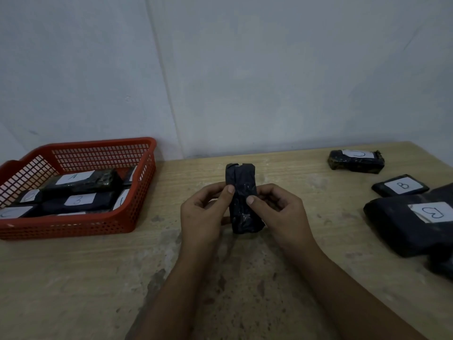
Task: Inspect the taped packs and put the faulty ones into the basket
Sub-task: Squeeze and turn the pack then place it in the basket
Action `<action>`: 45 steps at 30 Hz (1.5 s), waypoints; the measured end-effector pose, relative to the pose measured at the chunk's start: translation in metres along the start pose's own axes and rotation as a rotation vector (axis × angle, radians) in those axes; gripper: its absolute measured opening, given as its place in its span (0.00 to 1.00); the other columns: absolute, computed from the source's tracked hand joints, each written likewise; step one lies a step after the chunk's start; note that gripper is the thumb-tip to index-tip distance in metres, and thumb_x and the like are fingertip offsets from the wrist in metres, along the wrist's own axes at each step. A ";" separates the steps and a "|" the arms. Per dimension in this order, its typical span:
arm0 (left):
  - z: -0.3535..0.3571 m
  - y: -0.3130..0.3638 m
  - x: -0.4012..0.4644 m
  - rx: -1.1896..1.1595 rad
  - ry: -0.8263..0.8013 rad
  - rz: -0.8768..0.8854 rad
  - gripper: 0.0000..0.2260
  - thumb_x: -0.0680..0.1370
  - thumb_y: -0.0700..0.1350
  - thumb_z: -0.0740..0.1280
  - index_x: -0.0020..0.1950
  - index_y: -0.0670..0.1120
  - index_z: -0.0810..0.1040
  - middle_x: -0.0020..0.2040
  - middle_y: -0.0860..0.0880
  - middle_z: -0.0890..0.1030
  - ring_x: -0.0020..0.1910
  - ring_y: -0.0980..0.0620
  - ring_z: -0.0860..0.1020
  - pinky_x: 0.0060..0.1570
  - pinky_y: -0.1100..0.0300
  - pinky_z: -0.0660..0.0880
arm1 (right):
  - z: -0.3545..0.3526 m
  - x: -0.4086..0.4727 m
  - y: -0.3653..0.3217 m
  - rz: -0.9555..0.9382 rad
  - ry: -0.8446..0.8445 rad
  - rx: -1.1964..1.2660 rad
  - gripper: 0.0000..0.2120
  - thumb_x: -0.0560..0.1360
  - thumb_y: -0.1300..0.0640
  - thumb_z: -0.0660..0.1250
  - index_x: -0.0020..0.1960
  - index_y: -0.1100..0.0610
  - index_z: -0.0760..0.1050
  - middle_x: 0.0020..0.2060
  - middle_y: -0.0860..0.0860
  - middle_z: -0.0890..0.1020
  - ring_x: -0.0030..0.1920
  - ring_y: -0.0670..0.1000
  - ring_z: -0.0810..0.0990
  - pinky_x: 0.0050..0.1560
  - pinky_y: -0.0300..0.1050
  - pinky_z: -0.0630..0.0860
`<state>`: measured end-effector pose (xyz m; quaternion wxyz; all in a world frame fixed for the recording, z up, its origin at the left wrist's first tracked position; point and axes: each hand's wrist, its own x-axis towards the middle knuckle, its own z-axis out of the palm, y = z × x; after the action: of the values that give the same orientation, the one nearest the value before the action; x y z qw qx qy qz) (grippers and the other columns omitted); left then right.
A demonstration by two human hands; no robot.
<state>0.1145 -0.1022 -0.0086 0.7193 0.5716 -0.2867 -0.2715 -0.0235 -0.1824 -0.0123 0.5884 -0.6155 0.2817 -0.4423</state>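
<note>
A pack wrapped in black tape (241, 190) stands upright above the middle of the table, its plain side toward me. My left hand (206, 214) grips its left edge, thumb on the front. My right hand (282, 212) grips its right edge, thumb also pressed on the front. The red mesh basket (137, 217) sits at the left and holds several black packs with white labels; the top one (81, 181) reads A. On the right lie three loose packs: one (356, 161) far back, a small one (400, 188) labelled B, a large one (411, 222) nearer.
The wooden table (98, 278) runs up to a pale wall (220, 69) behind. Another dark pack (441, 265) shows partly at the right edge. Worn, stained wood lies between my forearms and the basket.
</note>
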 end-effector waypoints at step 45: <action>0.015 -0.003 -0.008 0.181 -0.031 0.224 0.14 0.78 0.40 0.79 0.60 0.54 0.86 0.50 0.50 0.86 0.48 0.53 0.84 0.49 0.53 0.83 | 0.004 -0.008 -0.002 -0.199 0.129 -0.014 0.18 0.82 0.60 0.71 0.70 0.49 0.81 0.55 0.48 0.86 0.56 0.51 0.86 0.59 0.47 0.84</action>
<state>0.0981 -0.1066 -0.0101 0.6862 0.5941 -0.3831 -0.1713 -0.0241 -0.1730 -0.0120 0.5180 -0.6146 0.2595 -0.5353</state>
